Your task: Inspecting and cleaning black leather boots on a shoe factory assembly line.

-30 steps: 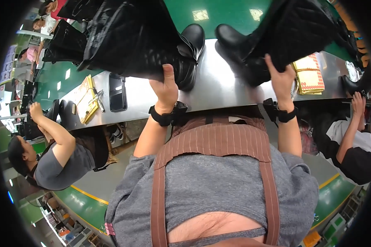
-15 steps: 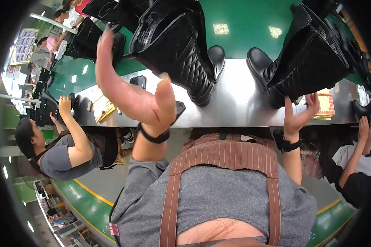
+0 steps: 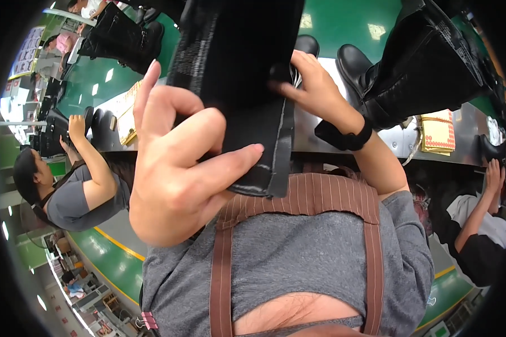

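Observation:
Directly in front of me, a black boot [image 3: 253,84] is tipped so that the top of its shaft points toward me. My left hand [image 3: 177,168] has curled fingers gripping the shaft's upper edge, with one finger raised. At the shaft's right side, my right hand [image 3: 326,92] is on the boot, its fingers bent round the edge; its thumb is slightly blurred. The boot's lower part is mostly hidden, with only a rounded toe showing behind my right fingers. A second black boot [image 3: 416,67] with a quilted shaft stands to the right.
Yellow printed papers [image 3: 437,132] lie on the metal table [image 3: 396,147] at right, and another stack [image 3: 126,115] lies at left. More black boots [image 3: 121,39] stand on the green surface [image 3: 343,19]. Co-workers sit at left [image 3: 78,185] and right [image 3: 478,224].
Both hands, apart from the boots before, are now on the left boot. Its shaft has tipped toward me. My right hand has moved left, away from the other boot.

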Available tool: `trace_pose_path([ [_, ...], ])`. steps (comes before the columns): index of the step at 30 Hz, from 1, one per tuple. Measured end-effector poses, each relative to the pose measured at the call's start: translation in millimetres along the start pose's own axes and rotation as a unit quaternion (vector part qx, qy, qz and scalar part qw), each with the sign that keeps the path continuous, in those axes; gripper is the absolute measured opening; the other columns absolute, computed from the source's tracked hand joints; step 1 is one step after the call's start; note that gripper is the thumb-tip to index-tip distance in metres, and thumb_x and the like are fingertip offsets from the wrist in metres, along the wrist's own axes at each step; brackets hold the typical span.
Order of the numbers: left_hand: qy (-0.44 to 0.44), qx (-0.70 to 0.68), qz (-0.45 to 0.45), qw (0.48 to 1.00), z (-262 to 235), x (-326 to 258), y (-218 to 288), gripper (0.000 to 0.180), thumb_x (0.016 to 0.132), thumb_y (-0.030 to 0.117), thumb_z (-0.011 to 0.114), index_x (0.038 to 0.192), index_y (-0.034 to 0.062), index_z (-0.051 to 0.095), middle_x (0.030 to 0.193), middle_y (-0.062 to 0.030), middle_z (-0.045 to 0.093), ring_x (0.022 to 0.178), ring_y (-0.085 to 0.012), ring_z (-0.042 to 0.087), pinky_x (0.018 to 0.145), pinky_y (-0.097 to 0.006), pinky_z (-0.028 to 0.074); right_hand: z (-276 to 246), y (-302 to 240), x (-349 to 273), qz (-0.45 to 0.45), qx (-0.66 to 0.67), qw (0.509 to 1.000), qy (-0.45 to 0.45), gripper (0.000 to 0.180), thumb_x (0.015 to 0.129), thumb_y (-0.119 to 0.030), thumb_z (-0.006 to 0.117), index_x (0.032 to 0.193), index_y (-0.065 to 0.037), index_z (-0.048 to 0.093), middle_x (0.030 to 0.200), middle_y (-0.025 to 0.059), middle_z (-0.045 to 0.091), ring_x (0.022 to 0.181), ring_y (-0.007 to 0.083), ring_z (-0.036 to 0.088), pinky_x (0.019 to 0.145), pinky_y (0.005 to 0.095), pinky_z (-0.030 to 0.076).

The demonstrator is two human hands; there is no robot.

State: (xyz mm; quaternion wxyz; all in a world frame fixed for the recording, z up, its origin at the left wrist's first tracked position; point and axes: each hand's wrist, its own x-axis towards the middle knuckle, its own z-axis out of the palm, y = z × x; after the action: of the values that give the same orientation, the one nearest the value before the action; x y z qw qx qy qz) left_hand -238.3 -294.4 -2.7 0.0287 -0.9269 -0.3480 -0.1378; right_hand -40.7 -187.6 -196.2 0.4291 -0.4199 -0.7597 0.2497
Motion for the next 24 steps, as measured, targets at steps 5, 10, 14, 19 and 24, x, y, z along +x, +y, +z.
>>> trace_pose_path([
  [5, -0.03, -0.017, 0.043, 0.998, -0.2, -29.8, -9.8, 0.042, 0.048, 0.023, 0.068, 0.087, 0.0128, 0.08, 0.068, 0.0019, 0.036, 0.079, -0.0217, 0.045, 0.087, -0.052, 0.034, -1.2, 22.0, 15.4, 0.097, 0.069, 0.992, -0.039, 0.035, 0.096, -0.035, 0.056, 0.095, -0.001, 0.065, 0.077, 0.0145, 0.062, 0.067, 0.0268, 0.06, 0.061, 0.0377, 0.044],
  [10, -0.024, -0.046, 0.086, 0.995, 4.1, -43.2, -12.6, 0.043, 0.047, 0.022, 0.066, 0.087, 0.0116, 0.079, 0.071, 0.0026, 0.038, 0.081, -0.0226, 0.045, 0.07, -0.033, 0.035, 0.2, 27.1, 16.0, 0.073, 0.155, 0.984, -0.043, 0.041, 0.099, -0.038, 0.055, 0.088, 0.001, 0.063, 0.062, 0.0088, 0.044, 0.058, 0.0144, 0.043, 0.055, 0.0326, 0.037],
  [14, 0.104, -0.082, 0.021, 0.991, 15.8, -26.4, -14.0, 0.04, 0.045, 0.012, 0.071, 0.084, 0.0084, 0.078, 0.065, 0.0011, 0.045, 0.073, -0.0215, 0.045, 0.064, -0.032, 0.039, 4.7, 34.0, 10.9, 0.068, 0.123, 0.989, -0.036, 0.039, 0.099, -0.036, 0.055, 0.091, 0.001, 0.062, 0.064, 0.0096, 0.047, 0.058, 0.0169, 0.043, 0.055, 0.0336, 0.038],
  [19, 0.486, 0.236, -0.114, 0.834, 80.5, 35.6, -70.9, 0.044, 0.07, 0.007, 0.086, 0.109, -0.0002, 0.068, 0.111, -0.0116, 0.056, 0.092, -0.018, 0.058, 0.076, -0.028, 0.048, 15.0, 23.9, -1.8, 0.106, 0.09, 0.989, -0.055, 0.031, 0.098, -0.031, 0.054, 0.106, -0.002, 0.061, 0.085, 0.0185, 0.059, 0.075, 0.0245, 0.058, 0.07, 0.0345, 0.047],
  [24, 0.508, -0.009, -0.147, 0.849, 134.6, 7.5, -68.4, 0.117, 0.07, 0.022, 0.088, 0.151, -0.0028, 0.007, 0.15, -0.0206, 0.016, 0.131, -0.0328, 0.035, 0.105, -0.043, 0.036, 7.4, 36.6, -36.5, 0.093, 0.246, 0.965, 0.008, 0.035, 0.09, -0.03, 0.068, 0.112, -0.003, 0.064, 0.099, 0.0096, 0.066, 0.096, 0.0183, 0.065, 0.075, 0.0315, 0.052],
])
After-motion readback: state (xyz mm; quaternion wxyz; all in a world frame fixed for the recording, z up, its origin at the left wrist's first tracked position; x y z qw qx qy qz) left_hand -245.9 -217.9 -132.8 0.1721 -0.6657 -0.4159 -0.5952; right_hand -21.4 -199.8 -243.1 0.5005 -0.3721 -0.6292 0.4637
